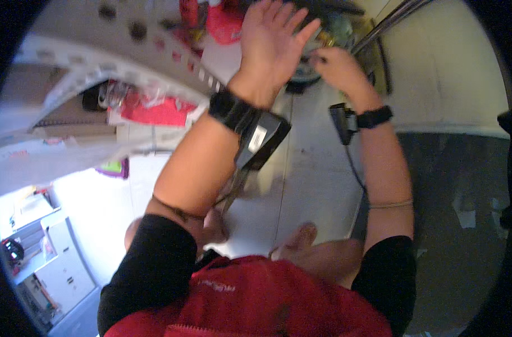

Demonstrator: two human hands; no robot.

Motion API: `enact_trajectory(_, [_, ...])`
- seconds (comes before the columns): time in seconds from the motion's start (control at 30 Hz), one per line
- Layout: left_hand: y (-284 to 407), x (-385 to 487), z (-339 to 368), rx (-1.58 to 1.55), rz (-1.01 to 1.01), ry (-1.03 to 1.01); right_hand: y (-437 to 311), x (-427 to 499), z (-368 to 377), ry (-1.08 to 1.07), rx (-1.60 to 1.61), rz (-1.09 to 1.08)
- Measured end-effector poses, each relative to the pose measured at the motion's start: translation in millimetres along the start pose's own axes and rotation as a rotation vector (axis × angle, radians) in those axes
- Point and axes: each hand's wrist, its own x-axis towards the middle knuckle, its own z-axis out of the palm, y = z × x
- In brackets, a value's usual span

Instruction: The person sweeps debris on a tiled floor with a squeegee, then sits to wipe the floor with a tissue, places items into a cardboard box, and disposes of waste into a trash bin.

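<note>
My left hand (277, 42) is raised at the top of the view, fingers spread and holding nothing. A red bag or cloth (225, 23) lies just left of it, partly hidden. To its right, my right hand (342, 69) bends inward with curled fingers. Those fingertips are at a round container (308, 76) of mixed small items, blurred and partly covered by my hands. A dark spot shows at the fingertips; whether they pinch something is unclear. Each wrist wears a black strap carrying a dark device (262, 139), and a cable runs down the right forearm.
Left of my arm stands a perforated metal shelf upright (167, 50), with a shelf holding a red package (155, 110). A metal bar (390, 25) slants at upper right beside a pale wall (441, 71). Below is a tiled floor (310, 168); white cabinets (64, 265) stand at lower left.
</note>
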Motion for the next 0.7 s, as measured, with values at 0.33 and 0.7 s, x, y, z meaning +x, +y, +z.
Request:
enact_trajectory(0.33, [5.4, -65.0, -94.8, 0.887, -0.465, -0.317, -21.1, -112.7, 43.3, 0.017, 0.55, 0.255])
enact_trajectory(0.7, [160.0, -155.6, -264.9, 1.954, -0.707, -0.284, -175.4, -184.4, 170.5, -0.368, 0.184, -0.48])
